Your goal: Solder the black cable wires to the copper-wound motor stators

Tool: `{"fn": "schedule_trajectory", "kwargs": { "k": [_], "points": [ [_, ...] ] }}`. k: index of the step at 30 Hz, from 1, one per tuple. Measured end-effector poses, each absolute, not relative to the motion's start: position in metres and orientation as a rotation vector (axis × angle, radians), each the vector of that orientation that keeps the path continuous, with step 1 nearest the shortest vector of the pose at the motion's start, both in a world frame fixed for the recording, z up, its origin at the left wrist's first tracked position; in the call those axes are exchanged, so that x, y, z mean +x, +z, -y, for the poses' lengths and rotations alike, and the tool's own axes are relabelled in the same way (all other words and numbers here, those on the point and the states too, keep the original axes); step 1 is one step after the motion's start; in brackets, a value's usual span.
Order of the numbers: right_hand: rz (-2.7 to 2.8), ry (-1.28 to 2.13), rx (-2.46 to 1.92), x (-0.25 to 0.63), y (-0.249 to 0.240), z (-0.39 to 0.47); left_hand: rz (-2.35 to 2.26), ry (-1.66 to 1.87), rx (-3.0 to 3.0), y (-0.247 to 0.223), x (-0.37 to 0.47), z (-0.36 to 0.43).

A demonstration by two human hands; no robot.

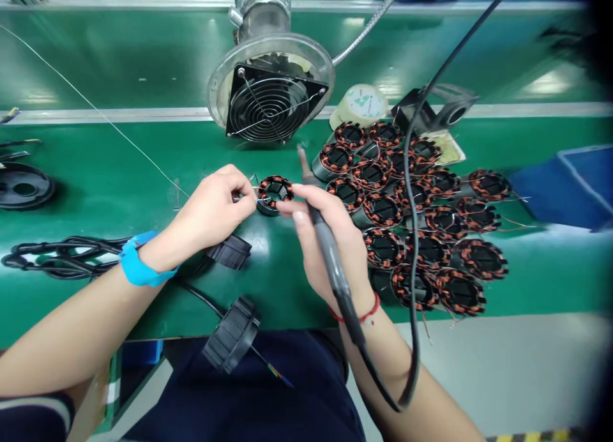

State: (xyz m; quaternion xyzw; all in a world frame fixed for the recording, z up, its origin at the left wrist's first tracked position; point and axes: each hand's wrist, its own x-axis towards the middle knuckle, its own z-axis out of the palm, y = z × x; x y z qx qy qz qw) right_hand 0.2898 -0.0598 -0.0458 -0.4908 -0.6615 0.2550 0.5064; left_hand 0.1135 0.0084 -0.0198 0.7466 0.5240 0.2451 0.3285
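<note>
A copper-wound stator (274, 193) stands on the green bench between my hands. My left hand (221, 202) is closed in a pinch at its left side, on thin wires that run to the windings. The fingertips hide where the wires end. In my right hand (330, 244) rests a soldering iron (330, 253), its tip pointing up and away past the stator. The index finger and thumb of that hand reach to the stator's right edge. A black ribbed housing (234, 251) with a cable lies just below my left hand.
Several wound stators (382, 209) crowd the bench on the right. A fan extractor (269, 110) hangs behind the work. The iron's black cord (412, 237) loops over my right forearm. Coiled cable (71, 257) lies left; a second ribbed housing (233, 333) is at the front edge.
</note>
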Motion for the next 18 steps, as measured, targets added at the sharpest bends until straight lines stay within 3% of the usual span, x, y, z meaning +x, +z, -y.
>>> {"fn": "schedule_trajectory", "kwargs": {
  "k": [9,18],
  "points": [
    [1.695,0.64,-1.298,0.282,-0.047,0.04,-1.343,0.636,1.929,-0.019,0.109,-0.01],
    [1.989,0.485,-1.343,0.271,-0.05,0.014,-1.072,0.24,1.135,-0.003,0.078,-0.025]
  ]
}}
